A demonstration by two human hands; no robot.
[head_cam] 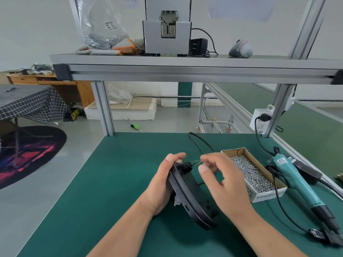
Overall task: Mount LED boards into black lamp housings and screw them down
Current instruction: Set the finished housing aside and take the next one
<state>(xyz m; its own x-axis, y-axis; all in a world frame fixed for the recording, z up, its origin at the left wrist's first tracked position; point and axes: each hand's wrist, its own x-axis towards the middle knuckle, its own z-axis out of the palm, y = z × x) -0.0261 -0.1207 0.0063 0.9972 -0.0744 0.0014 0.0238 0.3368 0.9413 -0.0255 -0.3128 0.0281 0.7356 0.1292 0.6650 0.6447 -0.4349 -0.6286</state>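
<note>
While the left grip (163,182) clasps the housing (187,193) from its left side, with the thumb up by the far end, the housing stands on edge and tilted over the green worktop (111,182), near its front middle. Whether its near end touches the worktop cannot be told. A small white piece shows at its left edge, just beside the left palm; what it is cannot be made out.

At the far end of the housing a black gland sticks out, and thin coloured wires (194,162) run from it to the right. The right grip (228,182) hovers over the housing's right side, fingers loosely curled, the forefinger tip at the wire ends and the thumb a little below. The fingers are blurred, so whether this grip pinches the wires or is merely beside them cannot be told. A black cable (200,141) loops on the worktop beyond both grips.

Right of the right grip lies an open cardboard box (267,196) full of silver screws (250,171). Further right a teal driver (297,182) lies on the worktop, its cord trailing towards a white socket (259,119) on the frame post.

On the shelf (167,60) above stand a grey feeder (167,34) and, to its left, a clear bag (104,34) of screws.
</note>
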